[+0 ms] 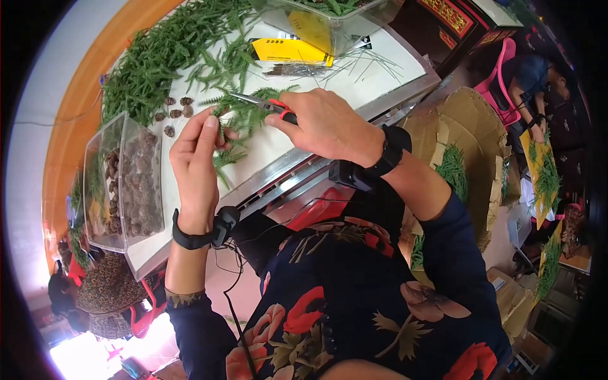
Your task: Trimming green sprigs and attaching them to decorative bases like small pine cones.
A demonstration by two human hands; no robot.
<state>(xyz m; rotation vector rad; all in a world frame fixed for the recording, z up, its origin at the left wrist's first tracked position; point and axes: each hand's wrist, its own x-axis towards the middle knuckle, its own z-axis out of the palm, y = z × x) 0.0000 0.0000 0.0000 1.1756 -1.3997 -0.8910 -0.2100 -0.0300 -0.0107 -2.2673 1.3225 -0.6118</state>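
Observation:
My left hand [197, 149] pinches a green artificial pine sprig [233, 157] between thumb and fingers, above the white table [253, 171]. Needle-nose pliers [251, 100] with red and black handles are gripped in my right hand [326, 123]. Their metal jaws point left, over the greenery just beyond my left fingertips. Whether the jaws touch the sprig, I cannot tell. Several small brown pine cones [175, 114] lie loose to the left of my left hand.
A clear bin [125, 180] of pine cones stands at the left. Beyond are a heap of green sprigs [145, 69], yellow-carded packages [288, 50], thin green wires [370, 63] and another clear bin [345, 31]. Right of the table sits a cardboard box [475, 107]; another person [529, 76] works farther right.

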